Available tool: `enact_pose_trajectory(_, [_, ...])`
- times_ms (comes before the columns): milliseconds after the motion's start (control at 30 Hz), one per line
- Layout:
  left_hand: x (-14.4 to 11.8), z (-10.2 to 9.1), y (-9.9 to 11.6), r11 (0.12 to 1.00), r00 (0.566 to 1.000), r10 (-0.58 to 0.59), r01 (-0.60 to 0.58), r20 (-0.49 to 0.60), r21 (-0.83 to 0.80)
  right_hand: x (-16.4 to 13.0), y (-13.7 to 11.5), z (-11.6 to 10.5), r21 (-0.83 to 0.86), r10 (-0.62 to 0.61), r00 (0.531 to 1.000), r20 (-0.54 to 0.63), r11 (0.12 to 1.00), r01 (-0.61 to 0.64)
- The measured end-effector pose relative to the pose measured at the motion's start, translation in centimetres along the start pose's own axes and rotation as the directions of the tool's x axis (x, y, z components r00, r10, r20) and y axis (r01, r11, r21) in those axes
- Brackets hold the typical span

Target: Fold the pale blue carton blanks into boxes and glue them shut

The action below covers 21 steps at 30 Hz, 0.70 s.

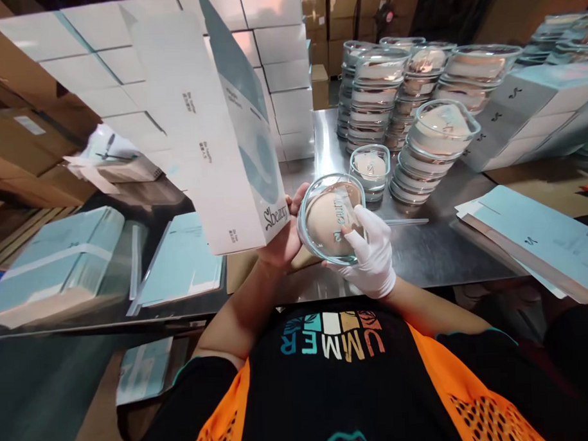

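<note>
My bare left hand (281, 241) is at the lower edge of a tall white and blue-grey carton (209, 140), which stands tilted above my forearm with "beauty" lettering near its bottom corner. The fingers are partly hidden behind the carton, and their tips come close to a clear plastic case (330, 219). In a white glove, my right hand (370, 253) grips that case by its right side, thumb on the lid. A beige rounded piece with a printed label shows inside the case. Whether the left fingertips touch the case, I cannot tell.
Stacks of similar clear cases (373, 82) stand at the back right, with a shorter stack (433, 145) nearer. White cartons (284, 73) form a wall behind. Flat light-blue cartons lie left (179, 260) and right (540, 237) on the metal table (434, 251).
</note>
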<state>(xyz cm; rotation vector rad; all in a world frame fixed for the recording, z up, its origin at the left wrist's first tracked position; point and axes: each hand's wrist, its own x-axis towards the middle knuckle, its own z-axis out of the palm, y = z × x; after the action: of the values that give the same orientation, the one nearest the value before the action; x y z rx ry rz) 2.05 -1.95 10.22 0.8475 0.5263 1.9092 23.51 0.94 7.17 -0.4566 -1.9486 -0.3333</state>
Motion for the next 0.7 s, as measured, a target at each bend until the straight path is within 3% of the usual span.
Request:
enact_pose_trajectory(200, [0.1,0.0,-0.4,0.999,0.998,0.007,-0.005,-0.056,0.034,-1.2,0.7,-0.3,0.055,0.064,0.998,-0.011,0.996,-0.064])
enact_pose_trajectory(367, [0.0,0.0,-0.5,1.000,0.986,0.007,-0.002,-0.167,0.031,-2.8,1.0,-0.2,0.079,0.104,0.992,0.077,0.991,-0.110])
enact_pose_trajectory(533, [0.0,0.2,-0.3,0.998,0.983,-0.047,0.055,-0.176,0.041,-2.4,0.8,-0.5,0.157,0.008,1.000,-0.009,0.988,-0.006])
enact_pose_trajectory(700, [0.1,-0.3,-0.4,0.999,0.989,-0.044,0.042,-0.142,-0.011,-0.6,0.3,-0.8,0.058,-0.133,0.986,-0.099,0.989,0.139])
